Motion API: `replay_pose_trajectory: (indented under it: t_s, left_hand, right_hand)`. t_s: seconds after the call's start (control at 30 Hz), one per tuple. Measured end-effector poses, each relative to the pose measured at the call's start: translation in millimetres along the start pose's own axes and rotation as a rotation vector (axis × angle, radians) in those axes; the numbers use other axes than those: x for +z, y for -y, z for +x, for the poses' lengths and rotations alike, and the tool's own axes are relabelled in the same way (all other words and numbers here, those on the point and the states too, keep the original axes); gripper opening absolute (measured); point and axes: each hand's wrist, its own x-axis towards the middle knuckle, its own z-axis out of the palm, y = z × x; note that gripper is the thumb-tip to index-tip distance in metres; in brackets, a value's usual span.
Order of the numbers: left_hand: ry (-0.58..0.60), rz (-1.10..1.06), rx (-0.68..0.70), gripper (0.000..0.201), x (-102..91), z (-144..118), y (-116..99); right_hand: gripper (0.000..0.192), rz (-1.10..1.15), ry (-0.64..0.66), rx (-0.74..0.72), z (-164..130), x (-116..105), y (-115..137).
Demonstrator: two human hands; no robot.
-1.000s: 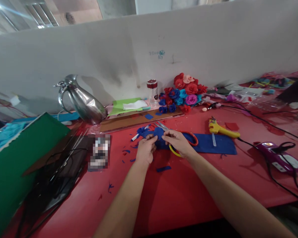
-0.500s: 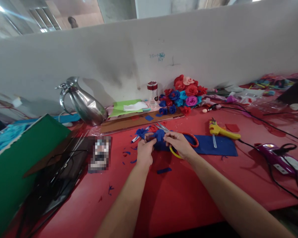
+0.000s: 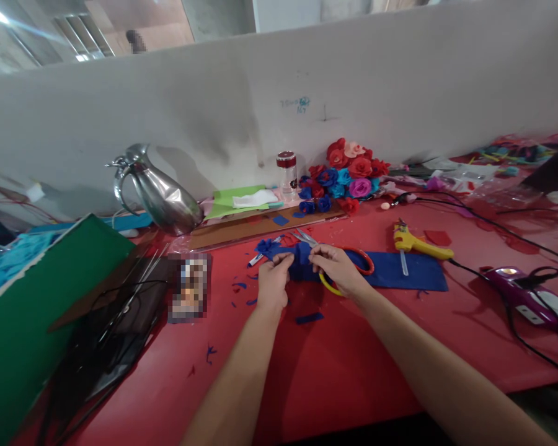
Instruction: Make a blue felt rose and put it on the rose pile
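Both hands pinched one small blue felt piece [image 3: 301,257] above the worktop's [image 3: 335,359] middle, left hand [image 3: 273,286] and right hand [image 3: 337,267] gripping opposite sides, seemingly to shape it. Scissors [image 3: 341,263] lay just behind on a blue felt strip [image 3: 400,272], within easy reach.

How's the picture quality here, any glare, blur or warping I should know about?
Head view: wide-angle warping bows the white wall and stretches the forearms; glare glints on the metal jug; a pixelated patch hides something left of the left hand; both hands and the blue felt piece look fairly sharp, with soft shadows on the red table.
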Motion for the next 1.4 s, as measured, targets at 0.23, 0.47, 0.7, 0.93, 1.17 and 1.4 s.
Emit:
replay_pose_trajectory:
  t_s: [0.23, 0.47, 0.7, 0.93, 1.17, 1.4]
  left_hand:
    - [-0.099, -0.169, 0.109, 0.03, -0.6, 2.2, -9.9]
    - [0.041, -0.115, -0.003, 0.029, 3.7, -3.5, -1.5]
    - [0.065, -0.1, -0.048, 0.036, 8.6, -7.7, 4.2]
    - [0.138, -0.022, -0.06, 0.049, 8.4, -10.1, 0.7]
    - [0.118, 0.045, -0.014, 0.04, 7.0, -4.9, -1.7]
    - [0.138, 0.021, -0.043, 0.043, 9.2, -5.7, 3.1]
  right_hand:
    - [0.009, -0.191, -0.084, 0.003, 2.0, 0.0, -11.3]
    - [0.031, -0.058, -0.158, -0.036, 1.6, -4.4, -5.6]
    - [0.021, 0.011, 0.012, -0.031, -2.7, -3.9, 8.5]
    - [0.016, -0.092, 0.082, -0.092, 1.1, -7.3, 0.9]
    - [0.018, -0.172, 0.05, -0.163, 5.8, -12.9, 3.0]
    - [0.016, -0.595, -0.182, -0.26, 11.6, -47.4, 12.2]
